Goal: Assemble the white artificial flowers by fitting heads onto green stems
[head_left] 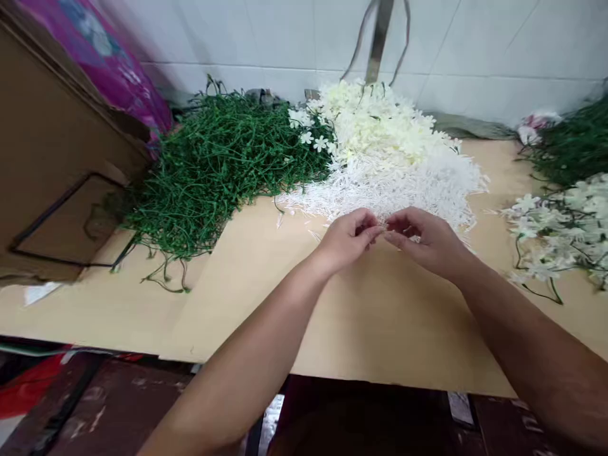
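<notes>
My left hand (352, 235) and my right hand (418, 239) meet fingertip to fingertip at the front edge of a heap of thin white plastic pieces (370, 190). Both are closed in a pinch. Whatever small thing sits between the fingertips is too tiny and covered to name. Behind the white pieces rises a mound of cream-white artificial blossoms (384, 123). To its left spreads a big tangle of green plastic stems (228, 158), with a few white flowers lying at its right edge.
White flowers on stems (560, 228) lie at the right, with more green stems (577, 145) behind them. A cardboard box (52, 145) stands at the left beside a purple patterned bag (114, 63). A tiled wall (280, 38) closes off the back of the cardboard-covered table (247, 278).
</notes>
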`<state>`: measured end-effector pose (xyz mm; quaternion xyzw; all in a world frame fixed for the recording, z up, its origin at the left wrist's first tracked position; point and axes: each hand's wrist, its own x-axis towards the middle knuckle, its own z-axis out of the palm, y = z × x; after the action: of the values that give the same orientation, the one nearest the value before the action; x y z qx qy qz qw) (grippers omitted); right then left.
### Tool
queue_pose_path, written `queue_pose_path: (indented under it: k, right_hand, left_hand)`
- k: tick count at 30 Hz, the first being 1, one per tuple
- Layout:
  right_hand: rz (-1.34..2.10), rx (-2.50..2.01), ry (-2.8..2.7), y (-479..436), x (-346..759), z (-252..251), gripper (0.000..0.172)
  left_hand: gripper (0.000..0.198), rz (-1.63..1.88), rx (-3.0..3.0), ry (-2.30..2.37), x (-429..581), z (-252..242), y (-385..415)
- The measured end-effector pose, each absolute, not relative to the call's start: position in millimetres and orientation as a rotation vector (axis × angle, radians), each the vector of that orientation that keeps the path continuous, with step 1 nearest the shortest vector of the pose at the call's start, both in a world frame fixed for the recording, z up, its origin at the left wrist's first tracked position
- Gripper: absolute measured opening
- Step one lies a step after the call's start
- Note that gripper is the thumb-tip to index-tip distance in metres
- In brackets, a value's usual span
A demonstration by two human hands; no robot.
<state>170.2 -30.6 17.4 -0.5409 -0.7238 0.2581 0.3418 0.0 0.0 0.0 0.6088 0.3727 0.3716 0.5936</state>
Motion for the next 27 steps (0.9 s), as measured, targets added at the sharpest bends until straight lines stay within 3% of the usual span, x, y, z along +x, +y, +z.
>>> queue_pose_path:
  k: [10, 19, 27]
  right_hand:
    - [1.078, -1.194, -1.575, -27, 160, 0, 0.03]
    - [1.083, -1.183, -1.446, -22, 164, -1, 0.027]
    - [1.079, -1.19, -1.403, -23, 165, -1, 0.023]
  left_hand:
    - [0.011, 0.864, 1.31, 0.849, 7, -2, 2]
    - [0.01, 1.016, 1.818, 1.241, -19, -5, 16]
    - [0.018, 0.72, 2.136, 1.504, -20, -9, 15]
